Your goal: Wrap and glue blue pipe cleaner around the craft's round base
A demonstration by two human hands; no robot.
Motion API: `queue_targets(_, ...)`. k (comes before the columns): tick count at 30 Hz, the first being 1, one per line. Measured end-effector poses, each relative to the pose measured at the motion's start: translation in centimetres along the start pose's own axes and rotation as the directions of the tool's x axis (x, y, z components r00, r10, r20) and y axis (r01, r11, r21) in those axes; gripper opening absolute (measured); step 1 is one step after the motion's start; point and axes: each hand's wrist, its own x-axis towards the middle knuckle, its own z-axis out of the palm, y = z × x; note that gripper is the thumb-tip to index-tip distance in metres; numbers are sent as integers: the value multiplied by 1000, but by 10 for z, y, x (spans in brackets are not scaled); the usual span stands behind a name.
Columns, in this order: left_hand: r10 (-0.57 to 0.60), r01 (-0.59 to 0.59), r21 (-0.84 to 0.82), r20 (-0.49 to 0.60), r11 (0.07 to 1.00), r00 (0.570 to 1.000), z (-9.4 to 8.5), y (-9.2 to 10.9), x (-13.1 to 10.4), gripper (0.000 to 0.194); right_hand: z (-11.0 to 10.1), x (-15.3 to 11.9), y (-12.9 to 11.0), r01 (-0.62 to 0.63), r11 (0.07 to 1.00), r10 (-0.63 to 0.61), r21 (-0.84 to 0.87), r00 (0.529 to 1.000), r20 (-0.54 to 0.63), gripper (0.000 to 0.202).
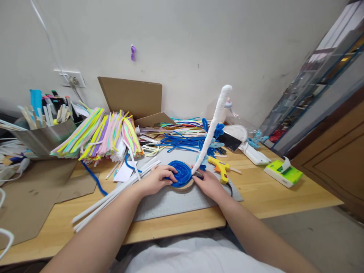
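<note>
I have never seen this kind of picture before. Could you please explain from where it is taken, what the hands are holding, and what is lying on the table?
There is no machine here: one person works with bare hands, and a head-worn camera looks forward and down.

The left hand touches the edge of a blue coiled disc. The right hand is at the lower end of an upright, leaning white fuzzy rod; its exact grip is hard to see.

Under the disc is a grey board on a wooden table. Around it lie a yellow glue gun, white sticks, colourful fuzzy stems and a green tissue pack.
</note>
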Motion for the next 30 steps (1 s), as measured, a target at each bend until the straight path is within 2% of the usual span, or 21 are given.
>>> queue_targets(4, -45, 46, 19, -27, 999, 999, 1, 10, -3, 19, 0, 1, 1, -5, 1000, 5, -22, 1000, 5, 40)
queue_targets(5, -81, 85, 48, -67, 995, 994, 3, 14, -4, 28, 0, 1, 1, -2, 1000, 3, -22, 1000, 4, 41)
queue_targets(8, -242, 285, 183, -228, 941, 943, 17, 24, -4, 89, -1, 1, 0, -6, 1000, 6, -16, 1000, 9, 41)
queue_targets(10, -327, 396, 242, -279, 886, 903, 27, 30, -2, 108, -1, 1, 0, -4, 1000, 4, 12, 1000, 15, 40)
queue_targets(13, -352, 423, 264, -275, 867, 894, 32, 31, 0, 106, 0, 0, 2, 1, 996, -1, 90, 1000, 0, 36)
queue_targets(17, -251, 284, 244, -159, 927, 955, 17, 23, 0, 96, 4, -7, 4, 54, 979, -48, 199, 998, -33, 30)
queue_targets(19, -196, 213, 235, -93, 949, 976, 8, 20, -2, 92, 5, -11, 4, 64, 984, -56, 165, 997, -52, 25)
queue_targets(21, -128, 142, 233, -74, 962, 989, 5, 21, -2, 89, 5, -14, 3, 75, 991, -68, 110, 995, -66, 21)
queue_targets(25, 9, 22, 220, -138, 975, 990, 19, 30, -1, 75, 3, -14, 3, 122, 986, -118, 117, 992, -40, 19)
queue_targets(28, 13, 35, 247, -188, 968, 982, 33, 29, 2, 73, 2, -12, 3, 116, 986, -114, 118, 993, -24, 19)
queue_targets(30, 8, 44, 281, -184, 959, 983, 37, 26, 3, 75, 1, -13, 3, 100, 990, -97, 95, 995, -33, 20)
